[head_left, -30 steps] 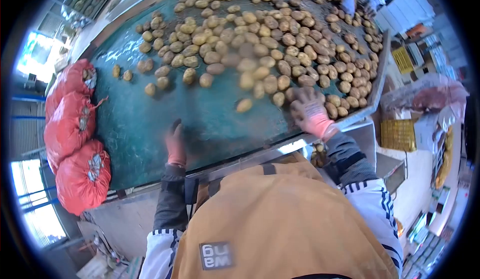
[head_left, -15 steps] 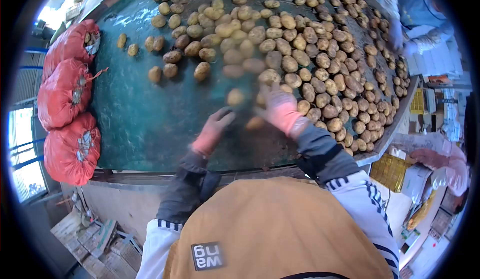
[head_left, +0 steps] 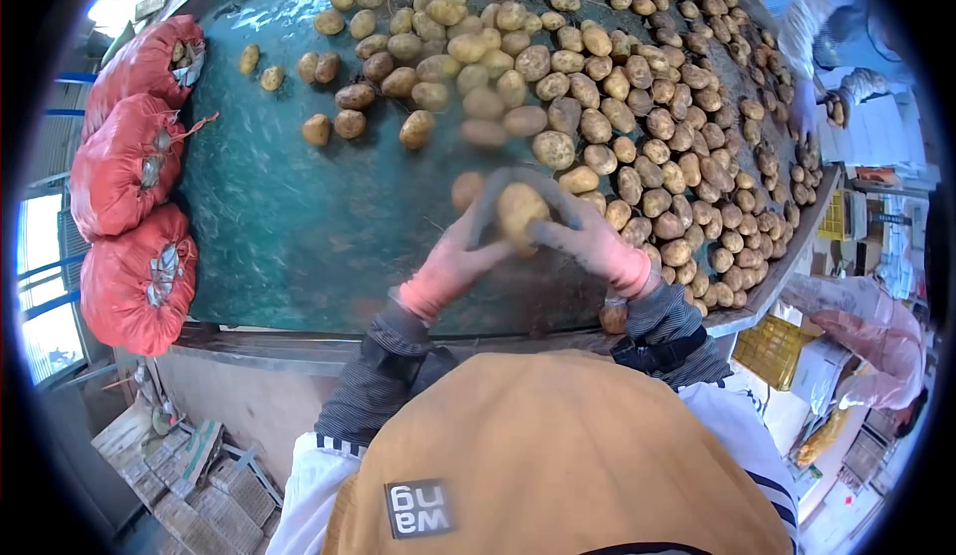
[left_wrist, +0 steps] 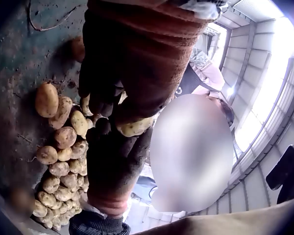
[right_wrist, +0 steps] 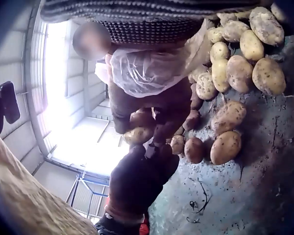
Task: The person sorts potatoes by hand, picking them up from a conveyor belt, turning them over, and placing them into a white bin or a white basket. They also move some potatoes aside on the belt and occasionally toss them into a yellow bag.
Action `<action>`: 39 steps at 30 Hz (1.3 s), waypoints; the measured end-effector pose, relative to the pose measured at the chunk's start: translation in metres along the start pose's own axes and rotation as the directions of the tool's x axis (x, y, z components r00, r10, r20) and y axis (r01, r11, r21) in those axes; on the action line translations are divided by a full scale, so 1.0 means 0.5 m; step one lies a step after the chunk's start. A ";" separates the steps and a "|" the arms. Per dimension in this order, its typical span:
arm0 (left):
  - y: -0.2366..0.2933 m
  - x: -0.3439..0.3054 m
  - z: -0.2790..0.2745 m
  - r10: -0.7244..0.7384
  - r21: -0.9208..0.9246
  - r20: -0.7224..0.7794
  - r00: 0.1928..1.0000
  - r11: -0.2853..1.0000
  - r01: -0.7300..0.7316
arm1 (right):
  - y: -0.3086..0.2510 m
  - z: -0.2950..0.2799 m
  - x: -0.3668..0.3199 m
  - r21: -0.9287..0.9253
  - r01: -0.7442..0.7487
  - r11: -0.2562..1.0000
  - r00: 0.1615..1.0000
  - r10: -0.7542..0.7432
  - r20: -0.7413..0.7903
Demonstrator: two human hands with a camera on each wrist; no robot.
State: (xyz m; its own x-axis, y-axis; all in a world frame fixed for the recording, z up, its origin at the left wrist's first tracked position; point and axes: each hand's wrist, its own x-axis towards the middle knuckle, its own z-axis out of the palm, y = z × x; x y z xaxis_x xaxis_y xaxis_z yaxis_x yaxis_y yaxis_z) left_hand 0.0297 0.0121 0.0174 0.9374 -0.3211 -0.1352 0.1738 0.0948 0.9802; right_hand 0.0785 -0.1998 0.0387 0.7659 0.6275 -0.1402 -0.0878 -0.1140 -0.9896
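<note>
Close over the green tabletop (head_left: 329, 226), my gloved hands meet in front of my body in the head view. Between them a pale yellow-brown potato (head_left: 523, 213) is held, the fingers of my left hand (head_left: 458, 256) curving round one side and those of my right hand (head_left: 596, 240) round the other. The same potato (left_wrist: 135, 128) shows between dark fingers in the left wrist view, and in the right wrist view part of the potato (right_wrist: 138, 135) peeks out. Just beyond my left fingers lies a redder potato (head_left: 466, 191).
A broad heap of potatoes (head_left: 657, 147) covers the right and far side of the table. Three red mesh sacks (head_left: 129, 177) line the left edge. At the far right, another person's gloved hand (head_left: 803, 107) reaches over the table. A yellow crate (head_left: 772, 351) stands beyond the right edge.
My hands were far apart at first, the right at the heap's near edge. They have come together and now hold a potato. The head view has shifted too.
</note>
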 end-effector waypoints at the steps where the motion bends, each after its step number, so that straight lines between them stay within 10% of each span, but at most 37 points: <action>1: 0.006 -0.005 0.001 -0.004 0.010 0.011 1.000 1.000 0.004 | 0.006 -0.005 -0.006 -0.175 0.120 0.977 0.993 -0.116 0.030; 4: 0.018 -0.024 0.009 0.005 0.027 0.026 1.000 1.000 -0.006 | 0.027 -0.006 -0.020 -0.392 0.256 0.884 0.966 -0.251 0.065; 8: 0.027 -0.058 0.017 0.014 0.001 0.037 0.999 1.000 -0.015 | -0.038 0.049 -0.039 -0.111 -0.034 0.993 0.993 0.021 -0.119; 13: 0.057 -0.090 0.037 0.013 0.032 0.094 0.995 0.999 -0.016 | -0.030 0.073 -0.089 -0.574 0.061 0.817 0.985 -0.141 -0.096; 19: 0.053 -0.113 0.040 -0.183 0.097 0.073 0.980 0.980 0.175 | -0.008 0.090 -0.123 -0.637 -0.011 0.771 0.964 -0.160 -0.210; 27: -0.013 -0.129 0.053 -0.214 -0.490 0.165 0.963 0.830 0.268 | -0.091 0.118 -0.175 -0.226 -0.240 0.944 0.933 0.160 -0.323; 32: 0.048 -0.134 0.067 -0.292 -0.337 0.112 0.950 0.888 0.313 | -0.095 0.132 -0.180 0.511 -0.126 0.850 0.894 0.321 -0.313; 39: 0.047 -0.109 0.089 -0.340 0.088 0.251 0.906 0.940 0.329 | -0.013 0.127 -0.264 0.372 -0.227 0.900 0.868 0.360 -0.341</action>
State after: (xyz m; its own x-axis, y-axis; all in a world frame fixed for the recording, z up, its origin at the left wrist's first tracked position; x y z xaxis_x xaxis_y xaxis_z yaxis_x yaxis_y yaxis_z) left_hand -0.0307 -0.0100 0.0543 0.7146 -0.5595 -0.4200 0.4451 -0.0997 0.8899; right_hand -0.0625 -0.2333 0.0616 0.8506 0.2414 -0.4672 -0.4901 0.0415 -0.8707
